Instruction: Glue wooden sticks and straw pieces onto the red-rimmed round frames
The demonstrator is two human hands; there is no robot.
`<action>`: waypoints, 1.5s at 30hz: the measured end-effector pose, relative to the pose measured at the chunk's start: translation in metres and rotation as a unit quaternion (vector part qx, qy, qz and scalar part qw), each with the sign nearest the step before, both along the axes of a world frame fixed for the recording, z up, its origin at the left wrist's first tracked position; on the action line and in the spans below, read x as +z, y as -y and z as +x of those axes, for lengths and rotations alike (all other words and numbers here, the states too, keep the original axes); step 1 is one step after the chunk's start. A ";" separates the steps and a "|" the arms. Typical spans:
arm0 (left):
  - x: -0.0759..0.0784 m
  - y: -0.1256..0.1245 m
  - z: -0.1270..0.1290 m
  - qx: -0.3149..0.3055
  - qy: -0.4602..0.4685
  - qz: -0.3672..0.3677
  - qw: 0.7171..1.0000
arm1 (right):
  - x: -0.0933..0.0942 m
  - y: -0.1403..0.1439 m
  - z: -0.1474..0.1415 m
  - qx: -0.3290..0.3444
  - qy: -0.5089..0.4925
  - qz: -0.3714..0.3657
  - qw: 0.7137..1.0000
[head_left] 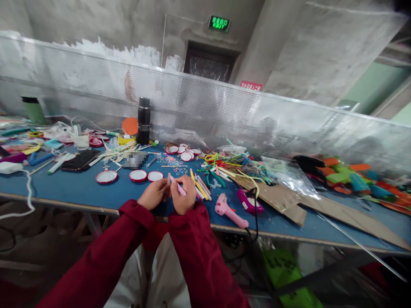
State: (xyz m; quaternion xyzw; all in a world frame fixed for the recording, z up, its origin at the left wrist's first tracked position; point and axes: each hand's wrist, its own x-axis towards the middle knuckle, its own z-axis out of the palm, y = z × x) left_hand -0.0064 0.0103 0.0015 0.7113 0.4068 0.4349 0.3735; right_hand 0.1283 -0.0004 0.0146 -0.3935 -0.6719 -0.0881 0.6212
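both hands meet over the near edge of the blue worktop, sleeves in dark red. the right hand is curled closed around a thin pink stick, which pokes out up and to the left between its fingers. the left hand is loosely closed, its fingertips touching the upper end of the same stick, so the stick sits pinched between the 2 hands just above the worktop.

just right of the right hand lies a fan of yellow and pink sticks. further right, near the worktop edge, rests a pink glue gun, and beyond it a magenta device with a black cable. just beyond and left of the left hand sit 3 round red-rimmed lids in a row. further left lies a black phone. well beyond the hands stands a black flask against the perforated metal screen, with an orange disc beside it. far right of the hands, flat cardboard and a clear plastic bag lie.
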 end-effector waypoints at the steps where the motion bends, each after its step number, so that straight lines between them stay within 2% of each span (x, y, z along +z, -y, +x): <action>1: 0.000 0.000 0.000 0.000 -0.003 0.001 1.000 | 0.000 0.000 0.000 0.000 -0.003 0.001 1.000; 29: -0.004 -0.003 -0.001 -0.001 -0.019 -0.006 1.000 | -0.002 -0.003 0.001 -0.006 -0.008 0.007 1.000; 45: 0.000 0.000 -0.001 -0.002 -0.010 -0.003 1.000 | -0.002 -0.001 0.001 -0.006 -0.013 0.004 1.000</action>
